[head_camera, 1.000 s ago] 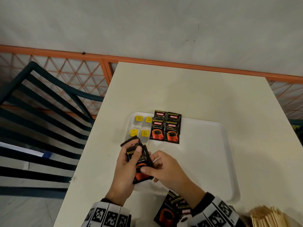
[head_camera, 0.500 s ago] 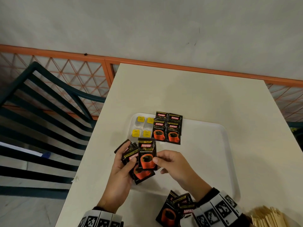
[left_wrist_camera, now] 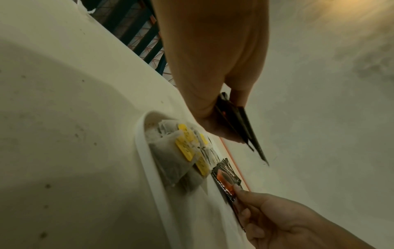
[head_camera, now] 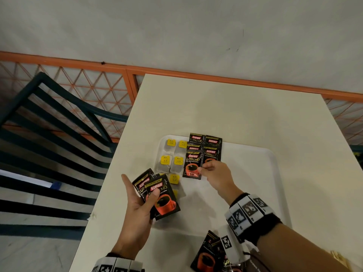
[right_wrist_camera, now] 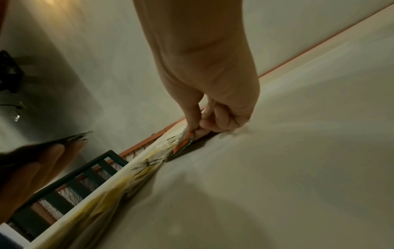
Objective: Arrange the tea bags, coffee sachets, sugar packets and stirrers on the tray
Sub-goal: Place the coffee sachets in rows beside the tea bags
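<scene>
A white tray [head_camera: 255, 173] lies on the cream table. Several tea bags [head_camera: 166, 163] with yellow tags fill its far-left corner, and black coffee sachets [head_camera: 213, 143] lie in rows beside them. My right hand [head_camera: 214, 173] pinches one coffee sachet [head_camera: 192, 165] by its right edge and holds it low over the front of the left sachet row. In the right wrist view the pinched sachet [right_wrist_camera: 184, 143] meets the tray edge-on. My left hand [head_camera: 137, 205] grips a small fan of coffee sachets [head_camera: 159, 197] above the tray's near-left corner; the fan [left_wrist_camera: 238, 121] also shows in the left wrist view.
More coffee sachets [head_camera: 208, 254] lie on the table in front of the tray, under my right forearm. Wooden stirrers [head_camera: 335, 260] show at the lower right edge. A dark green slatted chair [head_camera: 49, 134] stands left of the table. An orange railing [head_camera: 176, 72] runs behind.
My right hand drew one sachet from the fan in my left hand and carried it forward to the sachet rows on the tray. The left hand stayed back with the remaining sachets.
</scene>
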{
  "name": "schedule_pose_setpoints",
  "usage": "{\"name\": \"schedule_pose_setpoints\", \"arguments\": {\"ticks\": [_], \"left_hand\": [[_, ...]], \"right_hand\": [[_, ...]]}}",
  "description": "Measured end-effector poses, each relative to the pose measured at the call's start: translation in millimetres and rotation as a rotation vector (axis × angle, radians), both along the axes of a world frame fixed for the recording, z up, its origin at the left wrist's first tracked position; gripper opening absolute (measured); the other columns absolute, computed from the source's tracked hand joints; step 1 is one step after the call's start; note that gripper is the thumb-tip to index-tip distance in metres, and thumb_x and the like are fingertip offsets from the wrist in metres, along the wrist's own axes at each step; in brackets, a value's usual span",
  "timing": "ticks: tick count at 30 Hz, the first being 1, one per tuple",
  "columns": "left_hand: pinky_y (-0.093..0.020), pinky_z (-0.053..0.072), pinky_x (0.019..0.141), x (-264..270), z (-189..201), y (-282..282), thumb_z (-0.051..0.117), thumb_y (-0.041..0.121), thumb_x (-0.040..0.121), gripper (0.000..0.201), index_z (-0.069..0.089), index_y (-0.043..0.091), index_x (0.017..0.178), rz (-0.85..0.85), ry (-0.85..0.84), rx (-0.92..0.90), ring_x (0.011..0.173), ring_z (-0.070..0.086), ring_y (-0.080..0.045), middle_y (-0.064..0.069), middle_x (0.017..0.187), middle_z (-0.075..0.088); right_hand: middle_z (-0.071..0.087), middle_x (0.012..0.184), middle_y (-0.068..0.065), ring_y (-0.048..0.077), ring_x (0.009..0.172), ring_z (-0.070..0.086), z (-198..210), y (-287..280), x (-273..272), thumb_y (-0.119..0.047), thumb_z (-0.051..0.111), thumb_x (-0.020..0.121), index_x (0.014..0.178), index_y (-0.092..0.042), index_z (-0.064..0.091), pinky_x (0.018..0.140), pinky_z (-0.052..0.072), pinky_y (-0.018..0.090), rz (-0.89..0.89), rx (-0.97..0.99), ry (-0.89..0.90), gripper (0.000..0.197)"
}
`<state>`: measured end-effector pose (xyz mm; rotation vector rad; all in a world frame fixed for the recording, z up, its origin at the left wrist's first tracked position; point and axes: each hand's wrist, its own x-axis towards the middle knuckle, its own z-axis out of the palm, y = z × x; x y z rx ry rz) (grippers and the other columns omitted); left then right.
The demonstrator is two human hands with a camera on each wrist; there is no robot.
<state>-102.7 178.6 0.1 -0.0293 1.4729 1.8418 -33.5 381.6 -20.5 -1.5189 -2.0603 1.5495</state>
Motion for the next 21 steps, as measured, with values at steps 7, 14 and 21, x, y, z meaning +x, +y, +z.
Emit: {"name": "schedule_pose_setpoints", "arguments": {"ticks": [7, 14, 21], "left_hand": [[-0.033, 0.059, 0.073, 2, -10, 4, 0.056, 0.009, 0.082, 0.053, 0.044, 0.020, 0.133, -0.025, -0.045, -0.030, 0.100, 0.066, -0.027, -0.009, 0.114, 0.067], [-0.026, 0.057, 0.060, 4, -7, 17, 0.055, 0.006, 0.086, 0.030, 0.058, 0.017, 0.114, -0.065, -0.010, -0.049, 0.084, 0.072, -0.020, -0.004, 0.095, 0.074], [-0.028, 0.057, 0.065, 4, 0, 27, 0.063, 0.013, 0.075, 0.039, 0.059, 0.016, 0.114, -0.067, 0.057, -0.046, 0.093, 0.070, -0.024, -0.006, 0.099, 0.074]], "right_hand": [[0.057, 0.083, 0.000, 0.015, 0.081, 0.054, -7, -1, 0, -0.017, 0.071, 0.079, 0.090, -0.008, 0.059, 0.056, 0.034, 0.009, -0.003, 0.153, -0.039, 0.018], [0.053, 0.072, -0.012, 0.000, 0.066, 0.050, 13, -20, 6, -0.029, 0.058, 0.090, 0.087, -0.013, 0.056, 0.056, 0.039, 0.006, 0.150, 0.192, 0.044, 0.016], [0.063, 0.080, -0.007, 0.001, 0.061, 0.055, 37, -45, 29, -0.024, 0.063, 0.086, 0.092, -0.019, 0.058, 0.053, 0.043, 0.009, 0.522, -0.154, 0.117, 0.009]]}}
